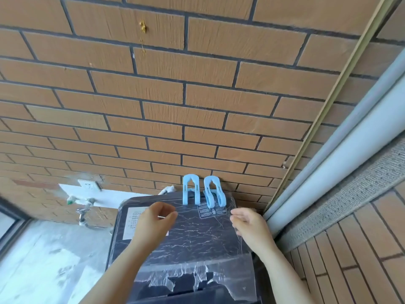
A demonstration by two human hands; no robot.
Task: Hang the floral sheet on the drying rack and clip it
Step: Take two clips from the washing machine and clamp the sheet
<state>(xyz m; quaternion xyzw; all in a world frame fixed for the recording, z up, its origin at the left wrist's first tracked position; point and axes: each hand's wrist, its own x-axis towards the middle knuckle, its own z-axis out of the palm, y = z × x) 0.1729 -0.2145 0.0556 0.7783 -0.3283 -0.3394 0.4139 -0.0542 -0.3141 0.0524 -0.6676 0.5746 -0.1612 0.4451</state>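
Backdrop: brick wall [197, 95], close ahead; pale door frame [341, 172] runs along the right.
Surface: washer [197, 238], dark marbled lid under clear film.
Sheet: not in view.
Rack: not in view.
Clips: two, light blue, at the back edge of the lid against the wall. Left clip [191, 189] and right clip [213, 191] stand just beside each other.
Clip axis: each stands on end, looped end up, so the long axis runs away from the fingers and up the wall.
Bearing: clips lie ahead of and between the hands. Left clip is nearer the left hand [156, 220], right clip nearer the right hand [248, 224]; neither is touched.
Left fingers: half curled, thumb and forefinger a little apart as if set for a pinch; they hold nothing.
Right fingers: loosely extended toward the clips, holding nothing. Whether they brush the film I cannot tell.
Step (judged): fetching clips; each hand probably takes its own, pinching low on the legs.
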